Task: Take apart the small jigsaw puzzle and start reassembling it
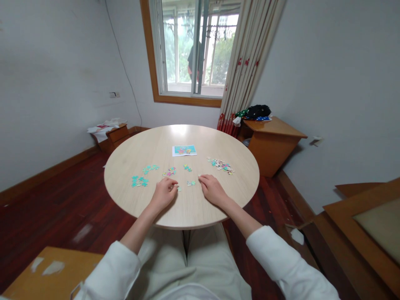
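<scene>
A round light-wood table point(187, 208) carries scattered jigsaw pieces. My left hand point(164, 192) rests on the table with fingers curled in a pinch beside a small teal piece point(179, 188). My right hand point(212, 188) lies on the table with fingers bent, their tips by a small pale piece point(199, 175). Between the hands lies a little cluster of pieces point(191, 183). Teal pieces point(139, 181) sit to the left, a pink-and-teal group point(169, 171) in the middle, a mixed pile point(221, 165) to the right. A reference picture point(184, 150) lies further back.
A wooden cabinet point(271, 143) with dark cloth on top stands at the right by the curtain point(250, 62). A low wooden box point(114, 135) with papers sits at the left wall. Wooden furniture point(368, 216) is at my right, a wooden surface point(46, 271) at my lower left.
</scene>
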Available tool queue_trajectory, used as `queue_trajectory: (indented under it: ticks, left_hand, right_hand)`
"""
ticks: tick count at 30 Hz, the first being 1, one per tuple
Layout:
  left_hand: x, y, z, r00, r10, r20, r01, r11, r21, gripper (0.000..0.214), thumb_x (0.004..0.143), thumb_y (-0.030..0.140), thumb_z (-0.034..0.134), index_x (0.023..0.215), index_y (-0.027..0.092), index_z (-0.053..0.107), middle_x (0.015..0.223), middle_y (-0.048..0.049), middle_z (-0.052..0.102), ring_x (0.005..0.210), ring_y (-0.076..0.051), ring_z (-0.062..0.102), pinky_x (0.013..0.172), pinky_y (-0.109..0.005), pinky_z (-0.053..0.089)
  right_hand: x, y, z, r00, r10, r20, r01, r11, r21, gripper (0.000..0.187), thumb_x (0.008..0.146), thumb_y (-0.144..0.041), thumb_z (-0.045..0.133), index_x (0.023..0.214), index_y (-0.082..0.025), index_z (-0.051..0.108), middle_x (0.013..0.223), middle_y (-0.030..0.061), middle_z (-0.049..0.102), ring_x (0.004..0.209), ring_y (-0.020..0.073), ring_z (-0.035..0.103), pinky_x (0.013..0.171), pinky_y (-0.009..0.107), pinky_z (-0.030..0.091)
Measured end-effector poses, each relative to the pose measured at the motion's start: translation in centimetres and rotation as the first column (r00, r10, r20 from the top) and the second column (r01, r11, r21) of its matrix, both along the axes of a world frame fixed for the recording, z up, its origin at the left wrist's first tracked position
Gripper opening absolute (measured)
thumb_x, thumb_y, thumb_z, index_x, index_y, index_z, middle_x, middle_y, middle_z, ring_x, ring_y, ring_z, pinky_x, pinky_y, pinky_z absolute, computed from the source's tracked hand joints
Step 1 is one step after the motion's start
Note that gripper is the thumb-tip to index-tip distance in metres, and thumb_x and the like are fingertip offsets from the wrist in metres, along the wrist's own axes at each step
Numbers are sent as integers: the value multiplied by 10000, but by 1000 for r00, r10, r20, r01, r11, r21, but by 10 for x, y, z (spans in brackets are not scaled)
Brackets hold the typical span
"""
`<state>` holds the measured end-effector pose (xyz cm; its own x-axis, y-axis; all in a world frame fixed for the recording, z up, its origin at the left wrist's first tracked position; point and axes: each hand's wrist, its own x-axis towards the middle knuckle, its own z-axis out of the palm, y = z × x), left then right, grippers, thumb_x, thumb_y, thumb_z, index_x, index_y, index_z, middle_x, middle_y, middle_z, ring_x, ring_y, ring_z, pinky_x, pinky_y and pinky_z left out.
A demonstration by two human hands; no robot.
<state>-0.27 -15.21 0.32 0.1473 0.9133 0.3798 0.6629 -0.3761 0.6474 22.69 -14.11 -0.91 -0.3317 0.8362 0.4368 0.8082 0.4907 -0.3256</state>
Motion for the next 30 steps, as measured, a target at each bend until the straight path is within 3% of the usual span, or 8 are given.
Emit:
queue_trajectory:
  ticks: [3, 8, 12, 19, 25, 30]
  left_hand:
    - [2, -3, 1, 992, -22, -126, 21, 1000, -7, 194, 754, 273, 598, 893, 169, 686, 885, -63, 629, 879, -214, 576, 841, -396, 396]
    - [3, -5, 3, 972, -24, -232, 9, 998, -64, 198, 772, 294, 610, 908, 183, 701, 947, -72, 612, 972, -246, 558, 876, -435, 358]
    - [3, -4, 3, 969, -21, -247, 0, 997, -82, 201, 793, 264, 589, 936, 187, 706, 956, -75, 609, 986, -248, 555, 878, -429, 350]
    - [2, -2, 2, 974, -30, -223, 7, 994, -105, 189, 809, 223, 554, 922, 193, 703, 956, -73, 627, 986, -239, 555, 876, -421, 342]
    - [-1, 2, -7, 982, -35, -183, 22, 997, -77, 216, 811, 200, 520, 927, 198, 702, 952, -74, 632, 964, -226, 562, 885, -423, 362]
    - [-10, 12, -15, 997, -83, -8, 83, 996, -37, 241, 826, 190, 463, 867, 175, 700, 876, -80, 651, 840, -182, 598, 806, -345, 452]
  right_hand:
    - [13, 17, -3, 994, -96, -56, 96, 995, -15, 296, 872, -131, 441, 1093, -160, 637, 1073, 125, 625, 1013, 206, 542, 899, 357, 415]
    - [18, 24, -1, 997, -76, 1, 76, 995, -62, 255, 863, -250, 547, 1091, -205, 653, 1095, 104, 607, 1031, 221, 524, 895, 379, 404]
    - [14, 21, 1, 997, -74, 19, 75, 996, -56, 223, 861, -235, 557, 1051, -239, 674, 1074, 88, 612, 1026, 219, 526, 889, 394, 398]
    - [23, 23, -5, 991, 14, -130, -19, 999, -35, 155, 833, -152, 565, 925, -167, 688, 921, 84, 651, 889, 181, 574, 843, 324, 437]
    - [28, 28, -7, 970, -96, -223, 69, 990, -127, 202, 790, -183, 615, 984, -149, 661, 955, 93, 661, 879, 182, 591, 818, 318, 449]
    - [31, 36, -3, 935, -164, -313, 94, 969, -227, 190, 857, -186, 486, 860, -152, 674, 922, 86, 684, 880, 177, 606, 827, 317, 445]
